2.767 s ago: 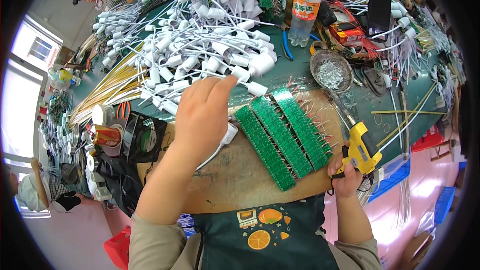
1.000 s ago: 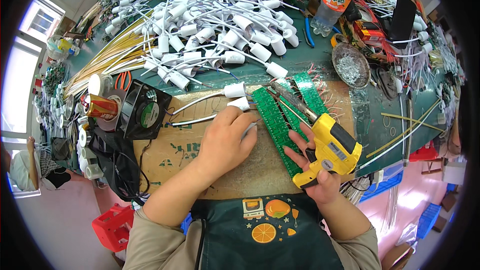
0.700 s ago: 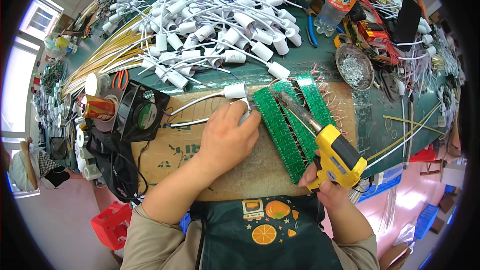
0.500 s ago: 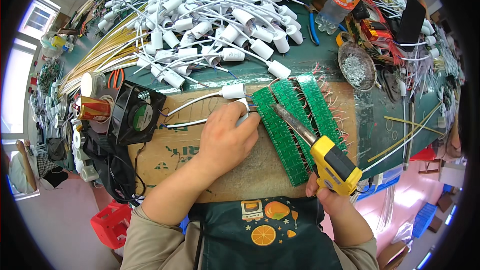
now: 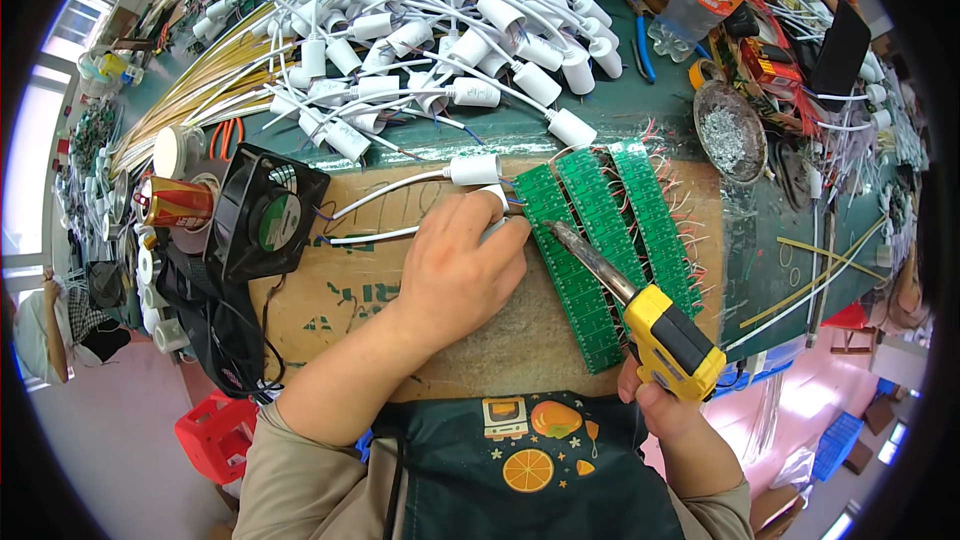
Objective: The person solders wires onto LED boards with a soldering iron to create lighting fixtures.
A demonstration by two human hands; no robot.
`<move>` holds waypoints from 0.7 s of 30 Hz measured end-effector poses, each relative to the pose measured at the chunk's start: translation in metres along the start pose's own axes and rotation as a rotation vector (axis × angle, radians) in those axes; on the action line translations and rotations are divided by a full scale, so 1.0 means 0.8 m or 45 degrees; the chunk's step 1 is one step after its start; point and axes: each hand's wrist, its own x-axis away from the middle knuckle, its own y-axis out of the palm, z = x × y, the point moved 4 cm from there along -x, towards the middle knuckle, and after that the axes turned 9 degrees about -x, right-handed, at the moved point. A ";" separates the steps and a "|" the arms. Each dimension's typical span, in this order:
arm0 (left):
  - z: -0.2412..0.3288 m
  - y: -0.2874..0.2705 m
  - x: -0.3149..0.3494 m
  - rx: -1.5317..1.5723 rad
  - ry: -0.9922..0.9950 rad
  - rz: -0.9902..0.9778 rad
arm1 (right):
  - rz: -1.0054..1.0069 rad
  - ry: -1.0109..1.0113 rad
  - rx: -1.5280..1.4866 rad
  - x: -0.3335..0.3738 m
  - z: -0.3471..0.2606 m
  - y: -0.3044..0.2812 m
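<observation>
My left hand (image 5: 455, 265) is closed at the left edge of the green circuit boards (image 5: 575, 285). Its fingers grip a white lamp socket (image 5: 494, 195), mostly hidden under them, whose thin wires reach the leftmost board. Just beyond these fingers lies another white lamp socket (image 5: 474, 169) with a white cable. In my right hand (image 5: 655, 405) is a yellow and black soldering gun (image 5: 680, 340). Its metal tip points away from me, over the upper part of the leftmost board; whether it touches cannot be told. Three boards lie side by side, with thin red wires along the right one.
Many white lamp sockets (image 5: 535, 83) with cables are heaped at the back. On the left stand a black fan (image 5: 272, 215) and a red can (image 5: 180, 202). A metal dish (image 5: 728, 130) of silvery bits and a plastic bottle (image 5: 705, 0) are at the right back.
The soldering gun's tip has moved slightly toward me over the leftmost board. Both hands keep their grips, and the whole view has shifted a little.
</observation>
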 end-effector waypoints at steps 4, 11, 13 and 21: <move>0.001 0.001 0.000 0.007 0.007 -0.002 | 0.073 -0.011 -0.079 -0.003 -0.003 0.005; 0.001 0.000 -0.001 0.025 0.007 -0.001 | 0.092 -0.002 -0.181 -0.005 -0.007 0.009; 0.001 0.001 0.000 0.018 0.007 -0.003 | 0.083 0.007 -0.194 -0.006 -0.007 0.010; 0.001 0.001 0.000 0.003 0.001 -0.002 | 0.064 -0.010 -0.163 -0.008 -0.007 0.011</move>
